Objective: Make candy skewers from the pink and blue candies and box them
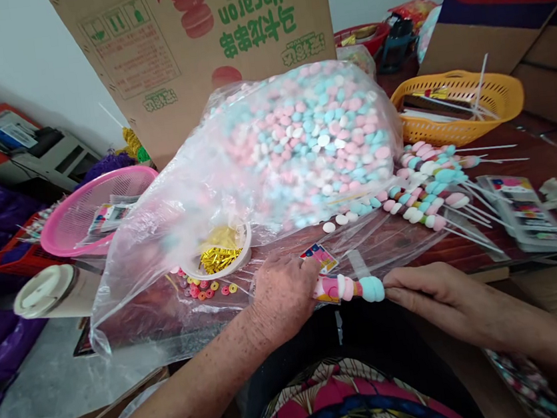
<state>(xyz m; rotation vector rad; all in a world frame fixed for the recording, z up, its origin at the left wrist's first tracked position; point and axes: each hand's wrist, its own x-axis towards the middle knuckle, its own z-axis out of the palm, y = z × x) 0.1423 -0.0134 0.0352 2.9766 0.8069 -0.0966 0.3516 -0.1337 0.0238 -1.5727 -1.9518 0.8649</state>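
A candy skewer (348, 287) with white, pink and light blue pieces lies level between my two hands at the table's front edge. My left hand (287, 288) is closed around its left end, where a colourful printed wrapper shows. The fingers of my right hand (432, 295) pinch the other end, just past the blue pieces; the stick there is hidden. Just beyond my left hand lies a small printed card (320, 258). A large clear bag (320, 137) of pink, blue and white candies spreads behind both hands.
Finished-looking skewers (427, 185) are piled on the right, beside flat printed packets (527, 211) and a yellow basket (456, 91). On the left stand a tub (247, 249) of gold ties, loose candy rings (204, 289), a lidded cup (56, 291) and a pink basket (52, 228). A carton (192, 64) stands behind.
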